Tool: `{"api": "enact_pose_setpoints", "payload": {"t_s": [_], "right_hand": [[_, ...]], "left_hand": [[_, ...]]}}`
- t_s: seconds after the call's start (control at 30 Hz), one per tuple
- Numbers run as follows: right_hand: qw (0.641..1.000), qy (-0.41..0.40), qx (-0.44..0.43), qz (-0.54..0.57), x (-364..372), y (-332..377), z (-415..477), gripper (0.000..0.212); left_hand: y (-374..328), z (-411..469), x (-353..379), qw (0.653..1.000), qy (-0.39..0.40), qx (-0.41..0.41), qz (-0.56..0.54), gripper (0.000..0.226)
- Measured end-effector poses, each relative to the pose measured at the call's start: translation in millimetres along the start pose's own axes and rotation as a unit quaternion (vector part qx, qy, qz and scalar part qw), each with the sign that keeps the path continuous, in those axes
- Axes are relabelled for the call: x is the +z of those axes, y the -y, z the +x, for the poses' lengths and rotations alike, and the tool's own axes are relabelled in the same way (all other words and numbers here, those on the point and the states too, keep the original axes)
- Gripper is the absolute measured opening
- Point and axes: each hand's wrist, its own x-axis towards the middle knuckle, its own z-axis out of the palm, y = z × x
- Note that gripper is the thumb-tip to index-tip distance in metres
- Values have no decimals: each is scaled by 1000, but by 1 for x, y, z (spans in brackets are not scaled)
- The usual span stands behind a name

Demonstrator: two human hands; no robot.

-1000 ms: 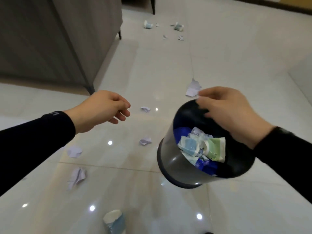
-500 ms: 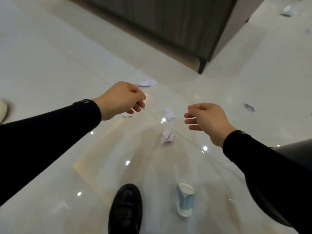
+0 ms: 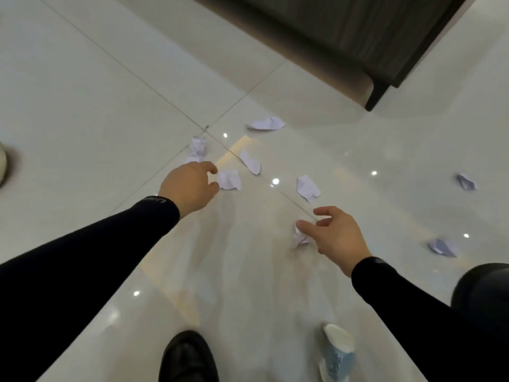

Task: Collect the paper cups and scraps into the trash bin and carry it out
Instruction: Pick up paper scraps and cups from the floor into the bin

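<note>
Several white paper scraps lie on the glossy tiled floor. My left hand (image 3: 190, 186) is open, its fingers spread just left of one crumpled scrap (image 3: 230, 180), not touching it. My right hand (image 3: 334, 235) is open too, fingertips right at a small crumpled scrap (image 3: 300, 238) that it partly hides. Other scraps lie at the tile joint (image 3: 197, 146), further up (image 3: 265, 124), between my hands (image 3: 250, 162) and above my right hand (image 3: 308, 188). A blue and white paper cup (image 3: 336, 354) lies on its side near the bottom. The dark trash bin (image 3: 482, 293) stands at the lower right, mostly cut off.
A dark wood cabinet (image 3: 358, 31) on a short black leg (image 3: 376, 96) fills the top right. Two more scraps (image 3: 465, 181) (image 3: 442, 247) lie at the right. My black shoe (image 3: 187, 357) is at the bottom edge. A round pale object (image 3: 2, 166) sits at the left edge.
A second ago my right hand held the bin's rim; it has let go and the bin stands at my right. Both hands have dropped lower toward the scraps, fingers opening.
</note>
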Motion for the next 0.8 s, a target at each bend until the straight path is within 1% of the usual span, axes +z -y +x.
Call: {"api": "enact_pose_setpoints", "payload": {"t_s": [0.07, 0.1, 0.17, 0.2, 0.23, 0.3, 0.37, 0.43, 0.5, 0.57, 0.63, 0.67, 0.7, 0.73, 0.77, 0.8], "right_hand": [[1000, 3, 24, -8, 10, 0, 10, 67], [999, 2, 38, -31, 16, -1, 14, 74], [993, -11, 61, -96, 27, -5, 19, 79], [991, -20, 64, -118, 33, -8, 21, 75], [990, -31, 59, -124, 37, -10, 22, 66], [992, -50, 37, -106, 41, -15, 25, 44], [994, -69, 14, -80, 41, -16, 30, 34], [996, -83, -5, -25, 37, -12, 36, 31], [995, -93, -36, 25, 34, -3, 43, 25], [990, -111, -76, 48, 32, 8, 50, 21], [981, -146, -122, 47, 30, 19, 59, 17], [975, -165, -144, 34, 30, 25, 65, 14], [971, -178, -160, 11, 30, 29, 70, 14], [967, -185, -173, -34, 30, 32, 77, 15], [961, -186, -179, -94, 32, 31, 82, 17], [955, -180, -178, -155, 35, 29, 88, 18]], "left_hand": [[-3, 17, 17, 999, 20, 24, 9, 48], [-6, 23, 26, 999, 38, 27, 7, 52], [-14, 33, 40, 997, 65, 26, 14, 61], [-17, 36, 46, 997, 64, 27, 33, 61], [-20, 39, 51, 997, 50, 31, 51, 59], [-21, 43, 57, 998, 14, 41, 42, 44], [-17, 46, 60, 998, 4, 55, -35, 24], [-9, 46, 62, 991, 10, 59, -119, 20], [-3, 46, 55, 974, -36, 35, -221, 24], [4, 51, 42, 945, -125, -12, -303, 28], [13, 62, 25, 907, -202, -64, -364, 28], [18, 70, 17, 895, -229, -89, -373, 27], [24, 77, 10, 898, -248, -111, -346, 26], [28, 83, 6, 909, -257, -128, -301, 25], [33, 89, 4, 918, -256, -138, -269, 26], [35, 93, 4, 922, -242, -142, -267, 26]]}}
